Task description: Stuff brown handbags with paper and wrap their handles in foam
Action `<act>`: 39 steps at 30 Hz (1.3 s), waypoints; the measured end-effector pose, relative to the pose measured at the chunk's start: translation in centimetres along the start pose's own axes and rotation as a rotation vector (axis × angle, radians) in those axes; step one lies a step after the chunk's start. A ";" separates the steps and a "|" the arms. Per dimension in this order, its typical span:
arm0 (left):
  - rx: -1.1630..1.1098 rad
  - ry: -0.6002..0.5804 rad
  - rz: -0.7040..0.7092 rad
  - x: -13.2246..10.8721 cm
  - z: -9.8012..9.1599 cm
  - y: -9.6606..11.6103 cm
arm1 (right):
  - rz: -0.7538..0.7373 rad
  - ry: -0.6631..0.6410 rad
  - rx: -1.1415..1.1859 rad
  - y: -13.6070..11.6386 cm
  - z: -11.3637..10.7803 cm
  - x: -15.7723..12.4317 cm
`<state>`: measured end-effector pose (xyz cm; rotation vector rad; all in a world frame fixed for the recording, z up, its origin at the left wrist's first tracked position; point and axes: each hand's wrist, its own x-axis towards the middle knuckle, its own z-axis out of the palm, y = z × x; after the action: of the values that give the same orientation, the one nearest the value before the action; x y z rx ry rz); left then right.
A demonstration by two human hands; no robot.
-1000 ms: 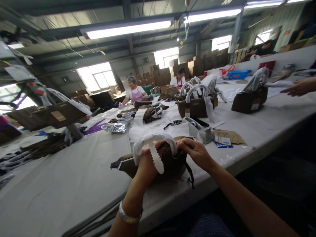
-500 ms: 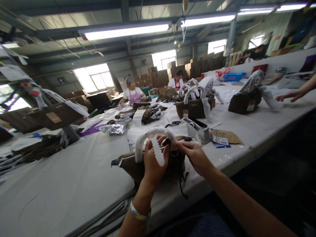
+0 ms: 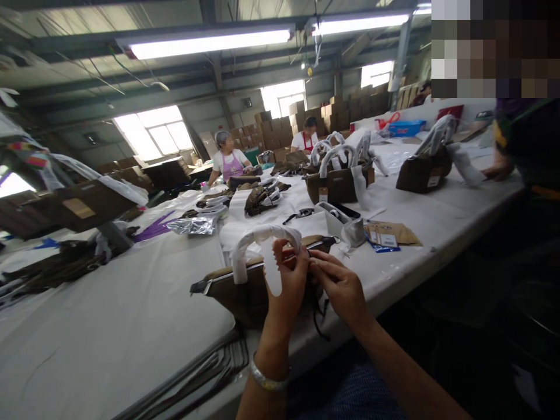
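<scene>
A brown handbag (image 3: 236, 294) stands at the near edge of a long white table (image 3: 109, 338). Its handles are wrapped in white foam (image 3: 262, 236), and a loose white foam strip (image 3: 272, 274) hangs from them. My left hand (image 3: 291, 286) is closed on the wrapped handle and the strip. Fingers of my right hand (image 3: 339, 286) pinch something small at the bag's right handle ring, beside a thin dark cord (image 3: 321, 318). A silver bangle (image 3: 266, 382) circles my left wrist.
Brown tags and blue packets (image 3: 389, 236) and a small open box (image 3: 339, 219) lie just beyond the bag. More wrapped bags (image 3: 339, 181) (image 3: 422, 169) stand further along. Two people work at the far end; another person's hand (image 3: 496, 171) rests at right. Metal rods (image 3: 205, 370) lie at the table's edge.
The bag has been lifted more upright and its handle raised. My left hand slid up onto the handle wrap, and my right hand moved in close beside it. The view drifted left.
</scene>
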<state>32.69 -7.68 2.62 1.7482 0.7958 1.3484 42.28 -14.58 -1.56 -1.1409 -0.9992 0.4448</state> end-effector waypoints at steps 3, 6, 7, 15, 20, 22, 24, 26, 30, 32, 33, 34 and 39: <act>-0.076 -0.091 0.008 0.0 -1.2 -0.6 | -0.009 -0.026 -0.038 -0.1 -0.4 0.5; -0.029 -0.031 -0.006 -0.1 -1.7 -1.0 | 0.092 0.051 0.123 0.3 0.2 0.5; 0.002 0.028 -0.022 -0.3 -1.6 -1.1 | 0.152 0.116 0.235 0.5 0.6 0.3; -0.011 0.149 -0.022 -0.3 -1.7 -2.0 | 0.580 0.161 0.663 2.2 1.6 -7.1; 0.002 0.139 -0.005 -2.3 -3.3 -1.7 | 0.572 -0.301 0.268 2.6 -2.0 -11.1; 0.040 0.137 -0.020 -4.3 -3.8 -1.2 | 0.495 -0.272 0.143 1.8 -3.5 -10.3; 0.015 0.018 -0.099 -6.5 -3.8 -0.7 | 0.439 -0.234 0.130 0.7 -4.4 -8.7; -0.070 -0.156 -0.215 -8.7 -3.4 -0.3 | 0.421 -0.146 0.280 -0.2 -4.6 -7.1; -0.331 -0.426 -0.383 -11.9 -1.4 -0.6 | 0.442 0.155 0.610 -0.7 -3.2 -5.5; -0.410 -0.487 -0.441 -12.8 -0.6 -0.9 | 0.429 0.252 0.600 -0.7 -2.5 -5.4; -0.422 -0.502 -0.475 -13.2 -0.3 -1.1 | 0.410 0.283 0.567 -0.6 -2.3 -5.4; -0.420 -0.520 -0.514 -13.4 -0.3 -1.1 | 0.388 0.306 0.533 -0.5 -2.3 -5.3; -0.298 -0.590 -0.622 -13.9 -1.6 -1.7 | 0.321 0.399 0.448 0.6 -4.3 -5.1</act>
<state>27.70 -18.18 -5.42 1.3807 0.6714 0.4666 43.40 -20.45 -4.57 -0.9296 -0.3410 0.6307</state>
